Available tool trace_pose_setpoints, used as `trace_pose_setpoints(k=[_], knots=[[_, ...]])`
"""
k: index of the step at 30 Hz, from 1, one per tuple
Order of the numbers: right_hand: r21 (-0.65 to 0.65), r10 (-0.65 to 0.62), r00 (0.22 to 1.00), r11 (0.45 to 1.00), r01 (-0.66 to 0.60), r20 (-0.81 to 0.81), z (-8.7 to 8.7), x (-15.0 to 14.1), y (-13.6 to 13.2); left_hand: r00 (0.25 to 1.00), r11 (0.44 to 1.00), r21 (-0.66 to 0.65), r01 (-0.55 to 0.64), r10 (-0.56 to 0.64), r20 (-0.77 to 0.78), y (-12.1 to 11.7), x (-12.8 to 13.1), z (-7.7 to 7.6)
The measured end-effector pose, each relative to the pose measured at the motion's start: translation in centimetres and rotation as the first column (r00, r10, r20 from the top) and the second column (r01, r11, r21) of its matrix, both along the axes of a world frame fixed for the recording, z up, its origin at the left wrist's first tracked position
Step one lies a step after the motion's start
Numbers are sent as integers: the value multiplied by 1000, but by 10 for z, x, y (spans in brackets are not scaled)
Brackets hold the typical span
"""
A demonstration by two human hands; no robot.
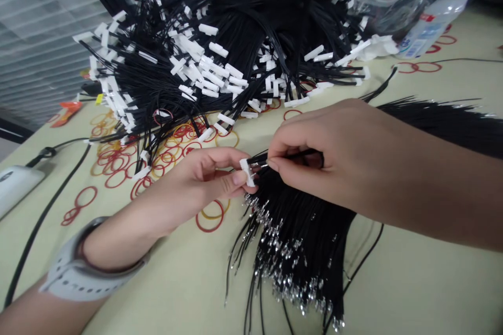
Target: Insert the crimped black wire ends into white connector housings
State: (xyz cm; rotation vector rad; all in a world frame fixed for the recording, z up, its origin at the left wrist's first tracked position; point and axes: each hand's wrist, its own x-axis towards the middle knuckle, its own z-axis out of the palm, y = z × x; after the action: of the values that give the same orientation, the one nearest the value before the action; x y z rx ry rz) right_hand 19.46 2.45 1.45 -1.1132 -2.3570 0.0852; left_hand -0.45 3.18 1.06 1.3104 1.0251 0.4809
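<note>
My left hand pinches a small white connector housing between thumb and fingers. Close on its right, my right hand is closed on a black wire, whose metal terminal end points at the housing. Whether the terminal sits inside the housing I cannot tell. Under both hands lies a thick bundle of loose black wires, with bare silver terminals at the near ends. Part of that bundle is hidden by my right hand.
Behind my hands rises a large heap of black wires with white connectors. Red and yellow rubber bands lie scattered at the left. A white device with a cable is at the left edge. A plastic packet stands back right.
</note>
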Motion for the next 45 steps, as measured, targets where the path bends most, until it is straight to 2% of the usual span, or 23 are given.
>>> trace_pose_setpoints(k=[7,10,13,18,27,34,45], knots=[[-31,57,995,998,-55,81,3,1,-2,999,998,59,33,-31,-40,1,3,3],[-2,71,994,998,-71,86,4,1,-2,999,998,62,22,-20,-31,1,1,0],[23,15,999,1000,-17,51,4,0,-3,1000,999,49,6,-5,-21,2,-1,-3],[-25,-82,996,996,83,17,3,-1,-3,1000,998,56,-8,10,-29,1,1,-2],[-208,-111,991,970,125,80,12,-1,-6,998,992,119,-28,34,-49,-3,7,1],[-135,-130,991,983,126,-21,2,-4,-3,995,993,75,-93,94,-18,-3,9,-3],[-394,-107,990,917,63,-90,2,-5,-4,988,984,87,-154,151,43,-5,6,-6]])
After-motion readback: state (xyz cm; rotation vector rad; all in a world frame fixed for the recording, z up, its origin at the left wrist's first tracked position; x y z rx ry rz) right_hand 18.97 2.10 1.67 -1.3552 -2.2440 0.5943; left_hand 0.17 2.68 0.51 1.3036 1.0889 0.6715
